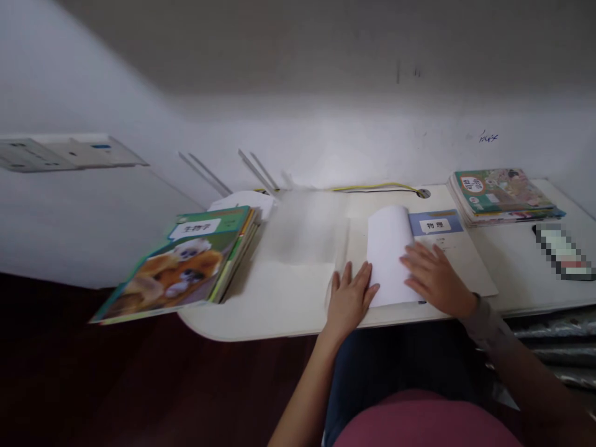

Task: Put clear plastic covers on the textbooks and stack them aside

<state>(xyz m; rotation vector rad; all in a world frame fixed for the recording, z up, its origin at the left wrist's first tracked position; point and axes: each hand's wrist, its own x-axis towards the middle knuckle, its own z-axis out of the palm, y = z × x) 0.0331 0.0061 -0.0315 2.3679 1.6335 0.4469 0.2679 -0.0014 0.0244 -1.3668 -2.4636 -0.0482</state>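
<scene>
An open textbook (454, 261) with a blue band across its title page lies in front of me. Its blank white leaf (388, 261) is turned to the left and curls up at the top. My left hand (351, 297) rests at the lower left edge of that leaf, fingers spread. My right hand (437, 280) lies flat across the inner fold, its fingertips touching the white leaf and its palm over the title page. To the left, a blurred, translucent sheet (302, 228), perhaps a clear plastic book cover, extends on the table. Neither hand grasps anything visible.
A stack of books with a panda-like animal cover (186, 264) overhangs the white table's (242, 316) left end. Another book stack (505, 192) sits at the back right, near a phone (565, 251). A yellow cable (372, 186) runs along the wall into a hole.
</scene>
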